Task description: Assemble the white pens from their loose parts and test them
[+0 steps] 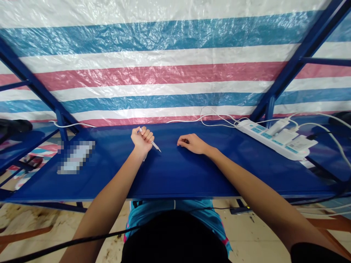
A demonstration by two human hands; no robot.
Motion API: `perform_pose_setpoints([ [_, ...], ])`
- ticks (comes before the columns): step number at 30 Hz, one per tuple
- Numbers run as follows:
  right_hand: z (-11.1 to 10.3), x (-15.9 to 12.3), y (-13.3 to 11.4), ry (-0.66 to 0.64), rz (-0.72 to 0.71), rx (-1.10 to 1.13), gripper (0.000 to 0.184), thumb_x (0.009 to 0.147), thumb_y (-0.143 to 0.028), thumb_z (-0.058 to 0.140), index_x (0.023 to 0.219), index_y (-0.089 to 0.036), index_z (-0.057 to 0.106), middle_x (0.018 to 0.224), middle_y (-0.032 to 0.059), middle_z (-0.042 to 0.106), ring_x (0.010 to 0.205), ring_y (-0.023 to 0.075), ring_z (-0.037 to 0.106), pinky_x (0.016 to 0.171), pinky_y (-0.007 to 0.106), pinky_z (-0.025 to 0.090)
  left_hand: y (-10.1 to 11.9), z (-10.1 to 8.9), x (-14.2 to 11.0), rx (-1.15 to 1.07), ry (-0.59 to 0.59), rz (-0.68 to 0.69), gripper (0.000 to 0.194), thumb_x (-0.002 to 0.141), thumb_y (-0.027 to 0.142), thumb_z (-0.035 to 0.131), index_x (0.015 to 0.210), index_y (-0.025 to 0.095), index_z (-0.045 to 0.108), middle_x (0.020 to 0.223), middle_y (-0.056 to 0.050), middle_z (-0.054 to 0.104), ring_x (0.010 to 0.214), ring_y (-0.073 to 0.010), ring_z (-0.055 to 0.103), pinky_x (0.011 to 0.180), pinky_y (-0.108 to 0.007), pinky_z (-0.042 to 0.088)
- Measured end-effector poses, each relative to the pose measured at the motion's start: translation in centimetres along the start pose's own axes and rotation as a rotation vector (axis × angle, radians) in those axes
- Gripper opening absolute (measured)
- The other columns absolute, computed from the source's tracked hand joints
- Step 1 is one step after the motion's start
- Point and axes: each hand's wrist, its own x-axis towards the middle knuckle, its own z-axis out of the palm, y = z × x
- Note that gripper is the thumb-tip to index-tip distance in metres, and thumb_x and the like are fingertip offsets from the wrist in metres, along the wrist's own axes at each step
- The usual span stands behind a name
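Observation:
My left hand [142, 139] is closed in a fist round a white pen [155, 145], held just above the blue table [175, 175]; the pen's tip points right and down toward the tabletop. My right hand [192, 143] rests on the table a little to the right, palm down, fingers loosely curled with nothing visible in them. The two hands are about a hand's width apart near the middle of the table.
A white power strip [270, 140] with several plugged-in chargers and white cables lies at the back right. A blurred-out white object [76, 157] sits on the left. A striped tarp hangs behind the blue metal frame. A black cable crosses my lap.

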Motion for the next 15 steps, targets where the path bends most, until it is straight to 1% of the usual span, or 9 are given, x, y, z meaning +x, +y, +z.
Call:
perform_pose_setpoints([
  [4, -0.04, 0.0, 0.03, -0.003, -0.005, -0.007, 0.021, 0.095, -0.025, 0.057, 0.083, -0.02, 0.074, 0.074, 0.0014, 0.07, 0.067, 0.0143, 0.059, 0.069, 0.027, 0.042, -0.06, 0.32, -0.32, -0.007, 0.009, 0.0, 0.044, 0.096, 0.027, 0.033, 0.054, 0.022, 0.021, 0.046, 0.008, 0.011, 0.034, -0.0079, 0.013, 0.034, -0.021, 0.011],
  [9, -0.04, 0.02, 0.09, -0.007, -0.01, -0.005, 0.021, 0.095, -0.025, 0.057, 0.083, -0.02, 0.073, 0.073, 0.0011, 0.07, 0.067, 0.0143, 0.059, 0.069, 0.027, 0.042, -0.13, 0.49, -0.51, 0.003, -0.014, -0.031, 0.048, 0.101, 0.032, 0.032, 0.055, 0.023, 0.02, 0.047, 0.008, 0.012, 0.034, -0.0077, 0.014, 0.034, -0.02, 0.013],
  [12, -0.02, 0.04, 0.14, -0.008, -0.015, 0.0, 0.022, 0.095, -0.027, 0.057, 0.084, -0.02, 0.074, 0.073, 0.0011, 0.07, 0.067, 0.0145, 0.059, 0.069, 0.027, 0.042, -0.17, 0.34, -0.35, 0.015, -0.02, -0.034, 0.048, 0.1, 0.032, 0.035, 0.056, 0.023, 0.021, 0.047, 0.008, 0.012, 0.034, -0.0078, 0.014, 0.034, -0.02, 0.014],
  [15, -0.03, 0.05, 0.2, -0.008, -0.013, -0.004, 0.022, 0.096, -0.026, 0.057, 0.085, -0.02, 0.075, 0.073, 0.0012, 0.07, 0.067, 0.0143, 0.059, 0.068, 0.027, 0.042, -0.17, 0.2, -0.18, 0.026, -0.001, -0.027, 0.045, 0.097, 0.029, 0.037, 0.056, 0.023, 0.02, 0.047, 0.008, 0.011, 0.034, -0.0082, 0.013, 0.033, -0.021, 0.013],
])
